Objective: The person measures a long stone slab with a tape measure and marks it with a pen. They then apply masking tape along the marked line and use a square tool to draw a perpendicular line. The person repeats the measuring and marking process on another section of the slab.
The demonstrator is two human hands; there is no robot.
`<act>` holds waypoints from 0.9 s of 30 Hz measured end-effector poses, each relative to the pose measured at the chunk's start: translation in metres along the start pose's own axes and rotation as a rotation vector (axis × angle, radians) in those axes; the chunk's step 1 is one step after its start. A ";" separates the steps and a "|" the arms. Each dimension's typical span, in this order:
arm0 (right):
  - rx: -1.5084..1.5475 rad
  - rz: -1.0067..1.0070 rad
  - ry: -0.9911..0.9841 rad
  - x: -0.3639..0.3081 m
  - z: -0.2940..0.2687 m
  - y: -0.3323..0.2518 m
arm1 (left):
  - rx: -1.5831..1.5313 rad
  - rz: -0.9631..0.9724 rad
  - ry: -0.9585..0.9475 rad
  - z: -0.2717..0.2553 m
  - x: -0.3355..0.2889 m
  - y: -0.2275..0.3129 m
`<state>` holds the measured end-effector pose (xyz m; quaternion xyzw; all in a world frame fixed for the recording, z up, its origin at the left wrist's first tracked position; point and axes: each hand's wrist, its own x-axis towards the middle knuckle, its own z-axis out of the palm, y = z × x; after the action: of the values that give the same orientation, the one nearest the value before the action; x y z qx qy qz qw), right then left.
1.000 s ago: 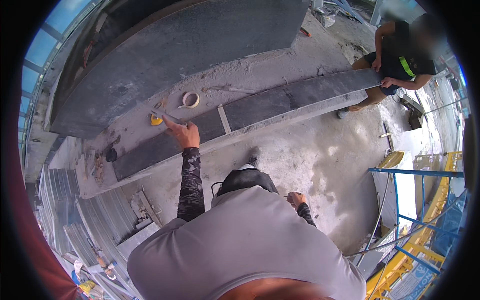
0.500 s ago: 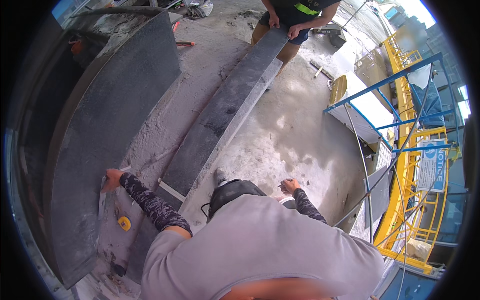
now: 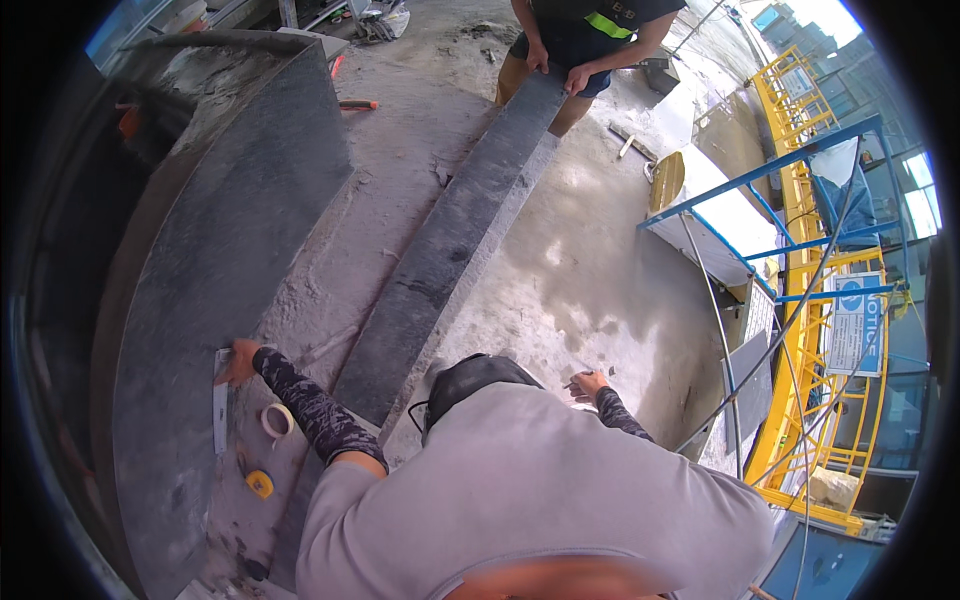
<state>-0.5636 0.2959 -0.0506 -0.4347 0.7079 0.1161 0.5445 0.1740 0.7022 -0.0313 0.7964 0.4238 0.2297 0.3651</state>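
At the left, my left hand [image 3: 237,362] is closed on the upper end of a flat metal square [image 3: 220,405], which lies against the face of a broad, curved dark stone slab [image 3: 225,230]. My right hand [image 3: 589,386] is low at centre right, fingers pinched on a thin dark pen-like stick [image 3: 572,386], away from any surface. Between my arms runs a long dark stone slab [image 3: 430,260]; its near end is partly hidden by my left arm. A roll of tape [image 3: 277,421] and a yellow tape measure [image 3: 260,484] lie near my left forearm.
A co-worker's hands [image 3: 560,72] rest on the long slab's far end. An orange-handled tool [image 3: 358,105] lies beyond the curved slab. On the right stand a blue metal frame [image 3: 760,170], slanting cables and yellow scaffolding [image 3: 800,230]; a level-like bar [image 3: 632,141] lies on the floor.
My left hand and the metal square have shifted slightly to the right in view. The tape roll now shows below my forearm. My right hand stays pinched, turned a little.
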 end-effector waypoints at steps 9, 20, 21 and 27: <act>0.054 -0.089 -0.045 0.082 -0.020 -0.090 | 0.028 0.264 -0.184 -0.064 -0.112 -0.015; -0.431 -0.140 -0.339 0.233 -0.044 -0.271 | 0.052 0.452 -0.098 -0.220 -0.364 -0.119; -0.408 -0.146 -0.342 0.242 -0.039 -0.293 | 0.043 0.324 -0.049 -0.231 -0.372 -0.132; 0.300 -0.298 -0.189 0.269 0.023 -0.428 | 0.155 -0.090 0.209 -0.248 -0.350 -0.245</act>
<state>-0.2384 -0.0755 -0.1620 -0.4360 0.5910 -0.0321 0.6780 -0.3054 0.5944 -0.0850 0.7742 0.5113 0.2614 0.2662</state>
